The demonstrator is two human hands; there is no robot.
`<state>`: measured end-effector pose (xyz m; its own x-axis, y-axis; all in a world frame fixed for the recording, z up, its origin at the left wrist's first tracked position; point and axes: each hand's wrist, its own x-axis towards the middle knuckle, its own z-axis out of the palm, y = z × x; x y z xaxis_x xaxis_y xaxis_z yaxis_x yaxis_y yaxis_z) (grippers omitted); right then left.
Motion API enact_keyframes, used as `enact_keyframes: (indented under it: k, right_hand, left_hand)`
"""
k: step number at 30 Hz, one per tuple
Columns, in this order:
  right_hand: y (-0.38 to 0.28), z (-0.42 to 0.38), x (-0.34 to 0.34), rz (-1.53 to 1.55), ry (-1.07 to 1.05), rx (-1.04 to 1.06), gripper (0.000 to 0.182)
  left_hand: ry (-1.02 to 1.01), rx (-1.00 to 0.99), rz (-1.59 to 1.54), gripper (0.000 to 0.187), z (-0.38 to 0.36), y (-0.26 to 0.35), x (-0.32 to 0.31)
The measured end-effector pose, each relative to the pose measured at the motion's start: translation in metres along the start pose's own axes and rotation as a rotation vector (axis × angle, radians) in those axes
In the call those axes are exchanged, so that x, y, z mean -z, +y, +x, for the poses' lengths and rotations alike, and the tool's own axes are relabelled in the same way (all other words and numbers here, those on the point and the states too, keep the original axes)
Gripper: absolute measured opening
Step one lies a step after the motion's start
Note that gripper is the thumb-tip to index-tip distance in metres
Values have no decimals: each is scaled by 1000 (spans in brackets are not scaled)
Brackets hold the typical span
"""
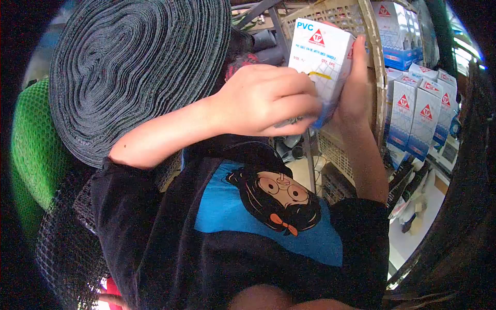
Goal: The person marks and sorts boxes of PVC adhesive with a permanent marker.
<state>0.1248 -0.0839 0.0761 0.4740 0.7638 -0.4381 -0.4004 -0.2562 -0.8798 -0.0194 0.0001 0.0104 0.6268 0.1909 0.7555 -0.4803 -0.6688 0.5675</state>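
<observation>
My right hand (356, 88) is wrapped round a white and blue PVC ball valve box (318, 49), its thumb or finger upright along the right side. The box is tilted, with its printed label facing me. My left hand (276, 101) is closed in front of the box's lower left part. A thin yellow strip (320, 75) shows against the label beside the left fingers. Something dark and greyish (289, 122) peeks out under those fingers; its kind is hidden.
A large roll of dark mesh netting (139, 72) stands at left, beside green netting (33, 144). Behind the box is a beige plastic basket (336, 13). Several similar boxes (416, 108) are stacked at right. Grey pipe fittings (266, 40) lie behind my left hand.
</observation>
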Motion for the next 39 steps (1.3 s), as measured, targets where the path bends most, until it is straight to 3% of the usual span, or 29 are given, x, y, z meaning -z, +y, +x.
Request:
enact_keyframes:
  k: [2,5,11,20,23,33,38,39]
  right_hand:
    - [-4,-2,-6,-30,45,30,62]
    - [-4,-2,-7,-20,40,32,61]
    - [1,-4,-3,-158,-81,-11,65]
    - [4,-4,2,-216,-48,86,65]
    - [5,-2,-3,-84,53,100,60]
    - [-5,-4,2,-47,233,175,73]
    - [-8,-8,-4,-115,62,89,72]
    - [-4,-9,-6,-103,24,77,71]
  left_hand:
    - [-58,-67,28,21,-2,0,2]
    - [29,-71,64,22,-2,2,2]
    - [356,202,194,22,13,-9,20]
    - [289,244,188,24,6,-12,5]
    - [261,213,165,24,6,-11,3]
    - [58,149,132,25,2,2,4]
    - [274,131,146,21,11,-9,17]
    - [395,138,200,20,13,-19,16]
